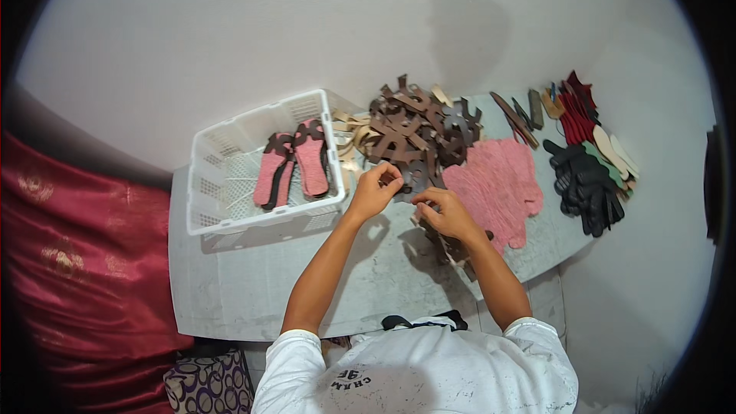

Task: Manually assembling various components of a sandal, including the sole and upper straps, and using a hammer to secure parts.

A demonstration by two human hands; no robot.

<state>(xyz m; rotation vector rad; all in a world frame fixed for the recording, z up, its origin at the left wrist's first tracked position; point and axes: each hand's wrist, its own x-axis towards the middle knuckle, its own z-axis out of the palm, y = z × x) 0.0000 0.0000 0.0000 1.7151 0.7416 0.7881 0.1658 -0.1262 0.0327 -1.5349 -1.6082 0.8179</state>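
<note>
Over the middle of the table, my left hand [374,193] is closed, its fingertips curled together beside the front edge of a heap of brown cut straps [414,126]. Whatever it pinches is too small to make out. To its right, my right hand [446,213] has bent fingers pressed together at the tips, and I cannot make out what is between them. Under that hand and wrist lie more dark brown cut pieces [441,245], partly hidden by the forearm. Pink fabric pieces [494,184] are spread flat just right of my right hand.
At the left stands a white plastic basket [264,224] holding pink sandal soles [312,161] with brown straps. Beige strips [351,134] lie beside it. At the right are hand tools [515,119], dark red pieces [576,111] and black gloves [586,188]. A red curtain [84,261] hangs left.
</note>
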